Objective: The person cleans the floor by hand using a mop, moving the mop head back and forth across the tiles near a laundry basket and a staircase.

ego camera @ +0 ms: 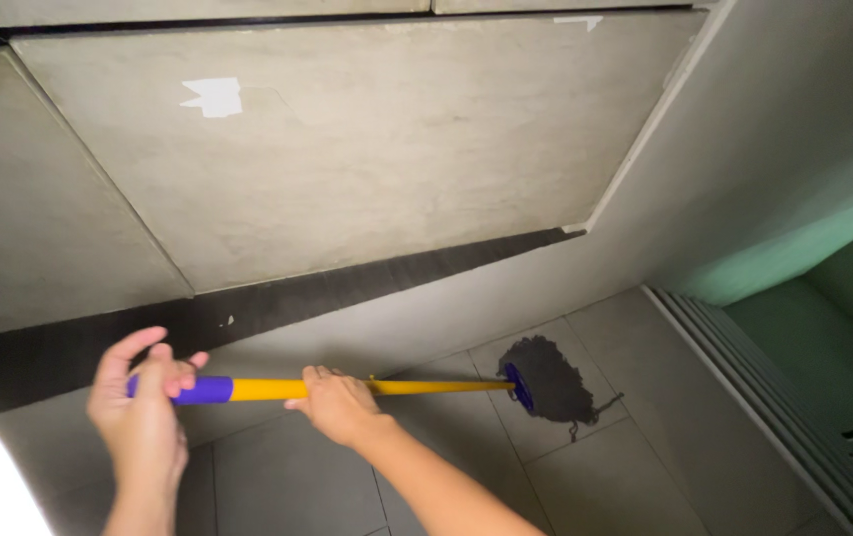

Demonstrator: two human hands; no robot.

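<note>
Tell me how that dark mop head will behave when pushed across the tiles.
The mop head looks like soft strands, so it probably flops and spreads. Loose strands trail, likely dragging behind. The yellow handle, held by both hands, looks stiff.

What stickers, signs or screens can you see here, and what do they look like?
Torn white sticker patch: on the big grey wall panel, upper left, ragged edges, nothing readable.
Small white scrap: top edge of the same panel, thin strip.
No packages, signs or screens in view.
</note>
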